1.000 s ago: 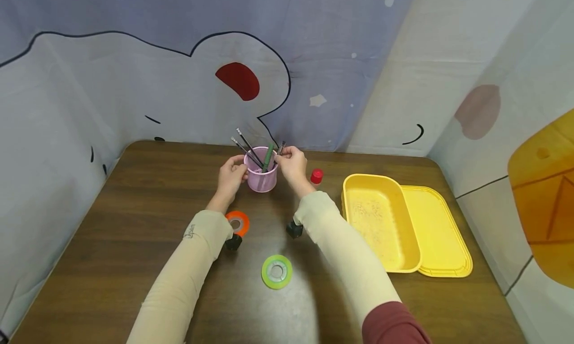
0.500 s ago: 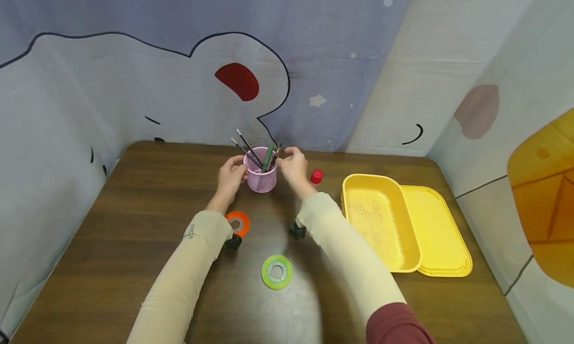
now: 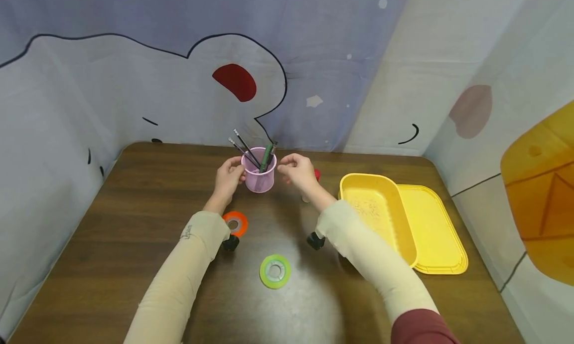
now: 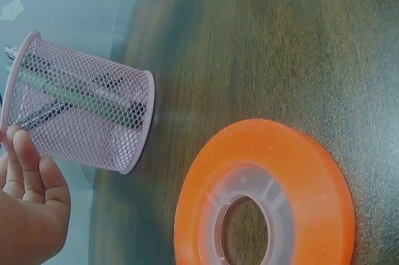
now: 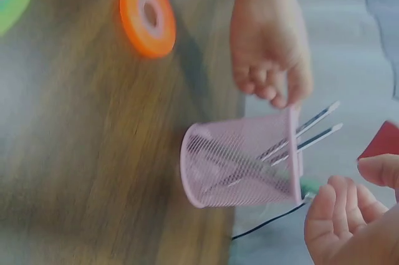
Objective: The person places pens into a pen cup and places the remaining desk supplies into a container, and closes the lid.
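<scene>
A pink mesh pen holder (image 3: 259,182) stands upright towards the back of the table. Two dark pencils (image 3: 243,148), a green pen (image 3: 266,157) and a dark pen lean inside it. My left hand (image 3: 227,180) pinches the holder's left rim between thumb and fingers, as the right wrist view (image 5: 268,59) also shows from the side. Beside the opposite rim, my right hand (image 3: 299,172) is held with loosely bent fingers and nothing in them, a small gap away from the holder. Behind that hand, a red-capped object (image 3: 317,174) is mostly hidden.
An orange tape roll (image 3: 235,223) lies near my left wrist, and a green tape roll (image 3: 275,271) lies nearer the front. To the right, a yellow tub (image 3: 378,209) overlaps its yellow lid (image 3: 432,229). A printed cloth hangs behind the table.
My right hand has let go of the dark pen, which now rests inside the holder, and has drawn back to the right. My left hand has stayed at the rim.
</scene>
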A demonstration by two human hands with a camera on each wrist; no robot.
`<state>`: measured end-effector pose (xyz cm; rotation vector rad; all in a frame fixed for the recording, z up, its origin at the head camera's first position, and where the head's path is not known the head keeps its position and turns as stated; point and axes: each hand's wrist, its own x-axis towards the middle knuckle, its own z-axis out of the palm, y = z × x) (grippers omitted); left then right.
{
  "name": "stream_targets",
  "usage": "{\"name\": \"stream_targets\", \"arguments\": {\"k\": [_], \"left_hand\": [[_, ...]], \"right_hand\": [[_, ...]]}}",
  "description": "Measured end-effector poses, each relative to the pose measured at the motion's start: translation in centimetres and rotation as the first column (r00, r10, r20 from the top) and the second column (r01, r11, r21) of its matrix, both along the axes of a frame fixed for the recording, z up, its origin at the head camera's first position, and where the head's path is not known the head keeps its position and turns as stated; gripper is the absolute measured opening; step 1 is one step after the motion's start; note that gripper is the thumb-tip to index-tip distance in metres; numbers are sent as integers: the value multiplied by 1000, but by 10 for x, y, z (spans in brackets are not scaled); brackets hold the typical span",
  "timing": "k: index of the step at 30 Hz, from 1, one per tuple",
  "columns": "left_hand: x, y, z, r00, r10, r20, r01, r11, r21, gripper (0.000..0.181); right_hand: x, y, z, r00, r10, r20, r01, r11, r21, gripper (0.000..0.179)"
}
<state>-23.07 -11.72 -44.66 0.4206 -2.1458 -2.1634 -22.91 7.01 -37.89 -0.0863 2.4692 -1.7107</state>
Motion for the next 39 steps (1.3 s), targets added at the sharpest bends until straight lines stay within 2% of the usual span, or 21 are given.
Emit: {"name": "stream_targets", "arguments": {"k": [4,8,14,18,25,31,39], "left_hand": [[0,0,1,1000,-8,4,8,1000,3,36],[-1,-1,1,1000,-10,12,10,1000,-10,35],[-2,-3,1,1000,-25,-6,25,999,-40,35],[-2,-4,1,999,-45,-8,45,997,-65,36],[2,-11,2,993,-120,4,120,982,-146,42],[10,-19,3,985,-173,10,171,956,-237,47],[22,-29,1,982,-185,30,184,922,-341,56]], "right_hand": [[11,6,8,996,88,27,-87,996,-33,22],[19,17,17,990,136,36,-134,988,-73,23],[24,39,31,988,153,35,-148,982,-116,21],[23,58,35,989,149,14,-146,982,-117,20],[21,99,32,991,129,32,-125,986,-108,22],[19,137,22,993,109,48,-107,994,-32,21],[24,181,10,997,66,45,-69,995,65,31]]}}
